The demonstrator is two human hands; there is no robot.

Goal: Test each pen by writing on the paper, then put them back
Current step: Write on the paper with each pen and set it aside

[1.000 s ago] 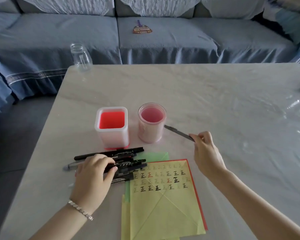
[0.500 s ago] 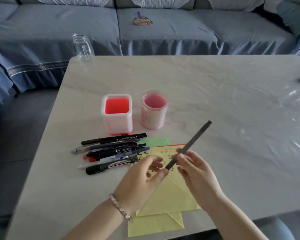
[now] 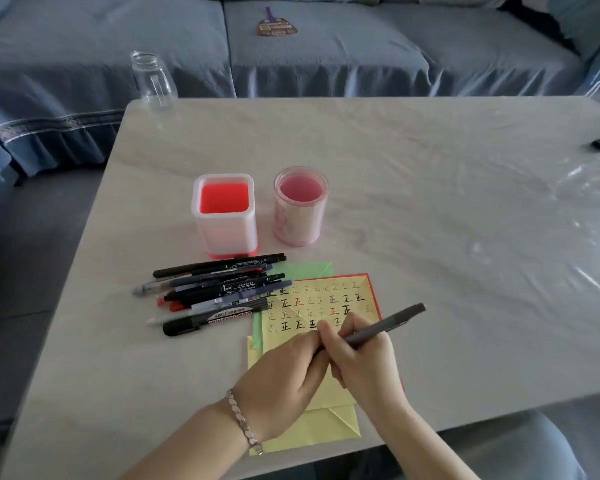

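Holding a slim dark grey pen [image 3: 388, 323] just above the yellow paper sheet [image 3: 326, 299], the right hand [image 3: 357, 358] has its fingers curled round the pen's middle. The left hand [image 3: 284, 372] bends its fingers in and pinches the pen's near end, but the tip is hidden between the hands. A second ago the right hand held this pen up by the round pink cup [image 3: 300, 209], and the left hand lay on the pile of dark pens [image 3: 219, 292] to the left of the paper. Now both hands have come together at the near side, low over the rows of marks. I think the cap is coming off, so this pen gets its turn next. The square white pot with a red inside [image 3: 224, 216] stands beside the pink cup, both with no pens in them.
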